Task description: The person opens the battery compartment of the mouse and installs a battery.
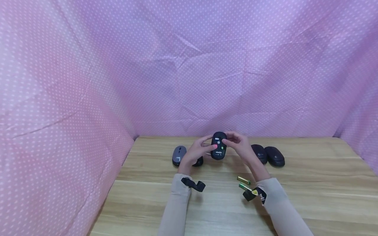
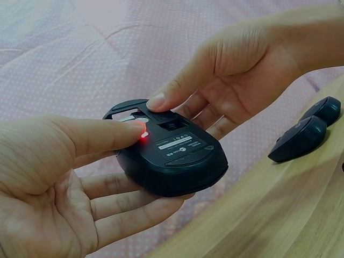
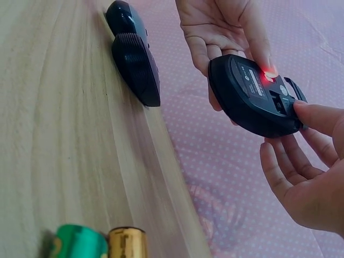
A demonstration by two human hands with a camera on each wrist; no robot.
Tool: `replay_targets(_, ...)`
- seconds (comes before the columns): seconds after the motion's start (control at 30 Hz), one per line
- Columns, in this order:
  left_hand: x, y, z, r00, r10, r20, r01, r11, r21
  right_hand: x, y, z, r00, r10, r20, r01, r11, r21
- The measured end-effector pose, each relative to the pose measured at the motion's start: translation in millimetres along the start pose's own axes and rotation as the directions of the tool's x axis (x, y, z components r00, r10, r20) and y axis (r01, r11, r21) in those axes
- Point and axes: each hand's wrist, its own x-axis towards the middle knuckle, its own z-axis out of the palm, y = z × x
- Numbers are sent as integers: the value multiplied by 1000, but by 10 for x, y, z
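Note:
A black computer mouse is held up over the back of the table, its underside with labels facing me. My left hand grips its left side, thumb on the underside over a red-glowing light and fingers beneath the body. From the other side, my right hand pinches the mouse, its thumb pressing beside an uncovered recess in the underside. The right fingers pass behind the body and are partly hidden. Two green-and-gold batteries lie on the table near the right wrist.
A grey mouse stands left of the left hand, with another black mouse partly hidden behind that hand. Two black mice sit side by side to the right. A pink dotted cloth hangs behind the wooden table.

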Motion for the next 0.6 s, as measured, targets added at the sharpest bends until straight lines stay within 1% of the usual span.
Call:
replay_targets(0.17,2,-5,-2,1000,9,-15,-9,1000,2,3,3,12,1000,6,6,-6,1000,2)
replay_targets(0.3,5,-2,-9,999,33,-18,-34,999,-14,11,10,21,999,31,23,-31,1000,-3)
replay_targets(0.5,3,14,-18,996,79,-38,-79,997,-16,24,8,48,991,129,42,-128,991,-25)
replay_targets(0.6,7,15,-19,995,89,-54,-89,996,-12,32,17,66,987,155,47,-154,988,-28)
